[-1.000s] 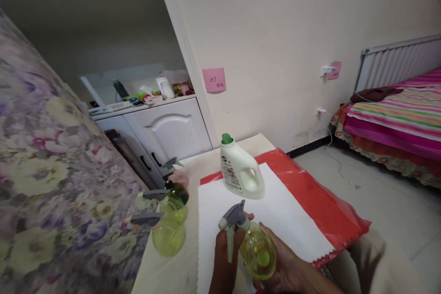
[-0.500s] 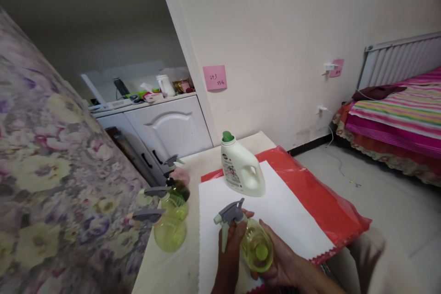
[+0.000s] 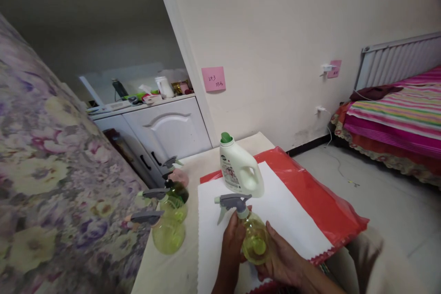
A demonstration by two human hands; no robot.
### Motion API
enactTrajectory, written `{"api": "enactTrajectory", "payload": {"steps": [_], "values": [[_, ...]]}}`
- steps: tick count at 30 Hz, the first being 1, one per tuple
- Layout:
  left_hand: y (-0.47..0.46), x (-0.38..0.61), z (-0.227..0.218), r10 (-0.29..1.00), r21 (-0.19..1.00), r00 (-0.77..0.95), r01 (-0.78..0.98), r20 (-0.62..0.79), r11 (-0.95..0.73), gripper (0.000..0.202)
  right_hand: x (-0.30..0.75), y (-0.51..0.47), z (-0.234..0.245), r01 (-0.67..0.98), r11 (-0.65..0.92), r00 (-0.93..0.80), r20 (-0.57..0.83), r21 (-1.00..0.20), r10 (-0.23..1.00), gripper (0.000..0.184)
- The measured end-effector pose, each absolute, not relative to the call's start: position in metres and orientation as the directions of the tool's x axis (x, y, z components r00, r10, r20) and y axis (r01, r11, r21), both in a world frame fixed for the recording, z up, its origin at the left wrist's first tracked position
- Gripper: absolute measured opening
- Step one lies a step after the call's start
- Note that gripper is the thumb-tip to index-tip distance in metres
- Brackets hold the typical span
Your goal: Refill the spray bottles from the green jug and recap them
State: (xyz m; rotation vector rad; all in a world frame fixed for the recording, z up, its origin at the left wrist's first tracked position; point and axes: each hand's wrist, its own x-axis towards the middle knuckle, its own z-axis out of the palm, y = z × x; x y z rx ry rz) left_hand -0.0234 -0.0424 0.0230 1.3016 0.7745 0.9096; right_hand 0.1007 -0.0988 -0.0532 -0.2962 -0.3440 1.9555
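I hold a clear yellow-green spray bottle with a grey trigger head over a white cloth. My left hand wraps its left side just below the neck. My right hand cups its body from the right and underneath. The bottle stands nearly upright, its nozzle pointing left. A white detergent jug with a green cap stands on the cloth just behind it.
Several more spray bottles stand in a row along the left edge of the beige table. A red plastic sheet lies under the cloth. A floral cover rises at left, a white cabinet behind, a striped bed at right.
The spray bottle has been tipped from lying toward me to nearly upright, its head swinging up and its nozzle turning left. Both hands kept their hold.
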Motion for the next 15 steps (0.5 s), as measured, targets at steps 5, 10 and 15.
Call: {"api": "enactTrajectory", "payload": {"steps": [5,10,15], "values": [[-0.039,-0.026,0.026,0.855,0.994,0.507,-0.030,0.108,-0.108,0.060,0.113,-0.099,-0.044,-0.807,-0.186,-0.273,0.073,-0.561,0.959,0.059],[-0.044,-0.024,0.025,0.862,0.985,0.493,0.053,0.116,-0.162,0.076,0.119,-0.099,-0.035,-0.699,-0.055,-0.132,0.053,-0.713,0.990,0.070],[-0.046,-0.023,0.018,0.846,0.974,0.515,0.086,0.135,-0.209,0.062,0.127,-0.096,-0.033,-0.458,0.090,-0.032,0.117,-0.885,0.993,0.071]]}}
